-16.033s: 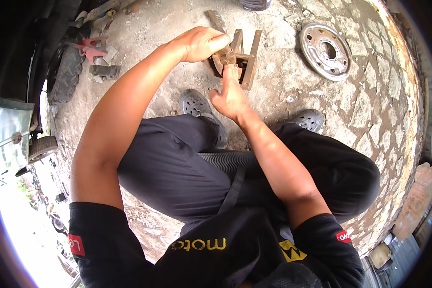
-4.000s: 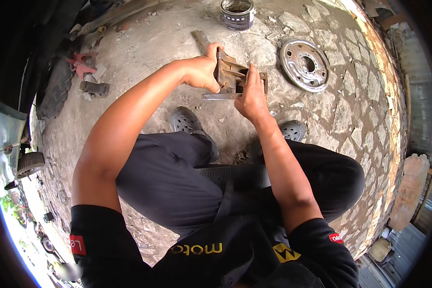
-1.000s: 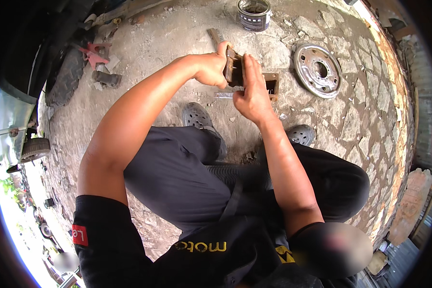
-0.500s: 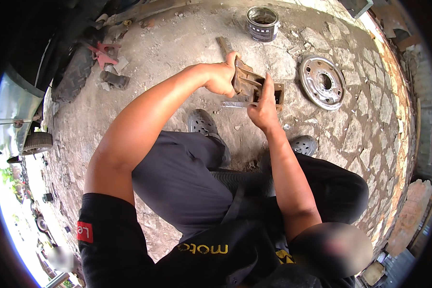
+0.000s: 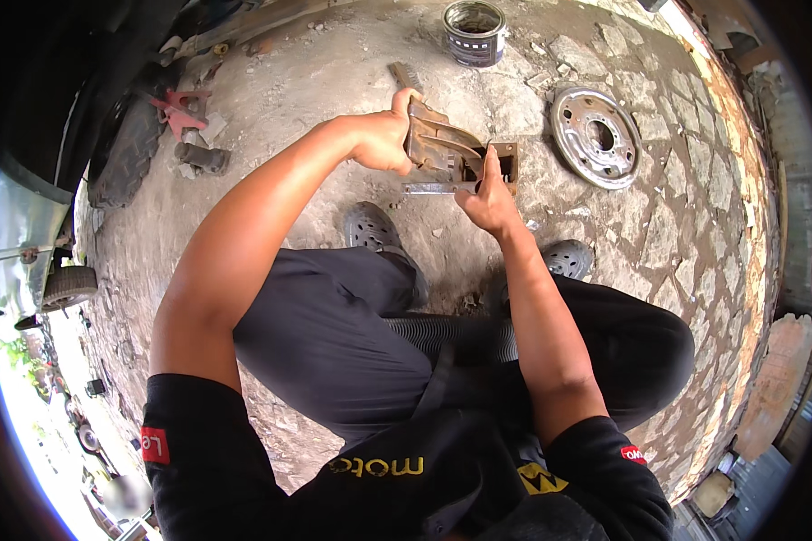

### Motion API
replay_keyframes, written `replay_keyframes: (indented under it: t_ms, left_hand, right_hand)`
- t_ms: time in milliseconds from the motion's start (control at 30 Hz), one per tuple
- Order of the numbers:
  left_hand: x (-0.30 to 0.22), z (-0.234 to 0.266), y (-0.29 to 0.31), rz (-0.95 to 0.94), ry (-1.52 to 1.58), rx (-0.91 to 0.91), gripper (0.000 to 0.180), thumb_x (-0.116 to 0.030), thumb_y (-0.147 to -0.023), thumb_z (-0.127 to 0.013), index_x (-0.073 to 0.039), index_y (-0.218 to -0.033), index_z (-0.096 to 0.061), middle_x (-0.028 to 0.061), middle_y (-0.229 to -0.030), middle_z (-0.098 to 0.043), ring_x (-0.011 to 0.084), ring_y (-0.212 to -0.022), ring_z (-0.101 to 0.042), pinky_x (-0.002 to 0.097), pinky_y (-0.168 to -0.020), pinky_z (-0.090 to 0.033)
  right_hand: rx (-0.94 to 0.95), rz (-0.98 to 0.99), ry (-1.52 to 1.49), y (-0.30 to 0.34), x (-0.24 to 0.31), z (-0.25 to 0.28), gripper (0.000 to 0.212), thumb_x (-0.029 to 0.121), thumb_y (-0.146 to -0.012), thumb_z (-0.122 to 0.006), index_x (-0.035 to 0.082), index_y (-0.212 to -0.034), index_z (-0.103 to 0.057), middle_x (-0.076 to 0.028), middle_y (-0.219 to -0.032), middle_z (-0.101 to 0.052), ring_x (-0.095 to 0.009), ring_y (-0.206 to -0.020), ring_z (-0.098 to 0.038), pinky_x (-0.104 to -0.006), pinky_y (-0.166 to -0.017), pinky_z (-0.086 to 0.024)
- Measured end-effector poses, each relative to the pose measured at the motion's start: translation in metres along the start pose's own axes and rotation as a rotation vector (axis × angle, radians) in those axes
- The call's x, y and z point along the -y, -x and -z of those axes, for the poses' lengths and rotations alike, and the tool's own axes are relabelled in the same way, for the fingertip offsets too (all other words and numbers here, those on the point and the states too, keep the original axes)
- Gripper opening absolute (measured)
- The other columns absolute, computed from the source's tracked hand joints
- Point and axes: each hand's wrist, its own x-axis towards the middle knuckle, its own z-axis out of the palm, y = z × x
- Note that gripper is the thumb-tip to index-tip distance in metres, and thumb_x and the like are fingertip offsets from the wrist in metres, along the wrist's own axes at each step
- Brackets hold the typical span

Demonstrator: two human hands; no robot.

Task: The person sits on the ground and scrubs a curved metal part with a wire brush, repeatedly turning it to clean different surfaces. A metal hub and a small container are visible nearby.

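Observation:
A rusty metal bracket (image 5: 435, 135) with curved raised ribs and a box-like, hollow right end is held tilted above the ground in front of me. My left hand (image 5: 381, 140) is closed round its left edge, thumb side at the top corner. My right hand (image 5: 491, 197) grips it near the hollow end, the fingers pointing away from me along it; part of this grip is hidden. Just past my left hand lies a wire brush (image 5: 405, 75), partly covered. A flat, shiny metal strip (image 5: 427, 188) shows under the bracket's near edge.
A steel wheel rim (image 5: 595, 138) lies on the stony ground at right, and an open metal can (image 5: 475, 36) stands farther away. To the left are a red stand (image 5: 181, 110), a dark cylindrical part (image 5: 202, 158) and a tyre (image 5: 69, 287). My shoes (image 5: 370, 227) flank the work.
My left hand and the bracket's left side have shifted left, and more of the ribbed face shows. The right hand has barely moved. The whole view has shifted slightly.

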Motion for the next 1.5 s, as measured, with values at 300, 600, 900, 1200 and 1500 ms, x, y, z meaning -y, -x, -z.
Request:
replay_keyframes:
  t_ms: [300,600,900,1200,1500]
  left_hand:
    - [-0.018,0.000,0.000,0.031,0.014,0.017,0.111,-0.012,-0.078,-0.069,0.009,-0.144,0.018,0.0206,-0.087,-0.063,0.0291,-0.078,-0.065,0.0343,-0.074,-0.053]
    - [-0.009,0.000,-0.005,-0.020,0.034,-0.010,0.115,-0.013,-0.077,-0.070,0.013,-0.142,0.022,0.0207,-0.088,-0.066,0.0285,-0.077,-0.066,0.0337,-0.073,-0.053]
    - [-0.031,-0.006,-0.007,0.028,0.055,-0.019,0.108,-0.004,-0.078,-0.069,0.003,-0.146,0.014,0.0231,-0.111,-0.063,0.0292,-0.100,-0.066,0.0326,-0.090,-0.052]
    - [-0.011,-0.008,-0.008,0.025,0.111,0.003,0.116,-0.009,-0.080,-0.074,0.000,-0.147,0.020,0.0239,-0.138,-0.050,0.0279,-0.123,-0.057,0.0321,-0.105,-0.044]
    - [-0.009,-0.006,-0.002,-0.023,0.065,0.019,0.113,-0.009,-0.077,-0.071,0.006,-0.143,0.019,0.0251,-0.118,-0.062,0.0299,-0.106,-0.066,0.0327,-0.097,-0.049]
  right_hand:
    - [-0.125,0.123,-0.182,0.006,0.020,0.007,0.099,0.039,-0.091,-0.063,-0.002,-0.159,-0.003,-0.031,-0.163,-0.013,-0.040,-0.150,-0.025,-0.0401,-0.121,-0.026]
    - [-0.198,0.104,-0.295,0.005,0.023,0.016,0.066,0.040,-0.106,-0.037,-0.004,-0.155,-0.027,-0.030,-0.157,-0.032,-0.041,-0.148,-0.029,-0.0437,-0.121,-0.025]
    - [-0.447,0.064,-0.409,0.003,0.056,0.006,0.054,0.028,-0.105,-0.041,-0.007,-0.146,-0.042,-0.031,-0.147,-0.046,-0.042,-0.142,-0.039,-0.0447,-0.120,-0.028]
    - [-0.356,0.049,-0.447,-0.005,0.049,0.006,0.071,0.047,-0.104,-0.037,-0.010,-0.147,-0.036,-0.033,-0.149,-0.040,-0.043,-0.143,-0.034,-0.0485,-0.120,-0.024]
    - [-0.337,0.439,-0.093,0.011,0.077,0.004,0.068,0.047,-0.104,-0.036,-0.004,-0.149,-0.038,-0.027,-0.151,-0.042,-0.040,-0.147,-0.031,-0.0508,-0.121,-0.021]
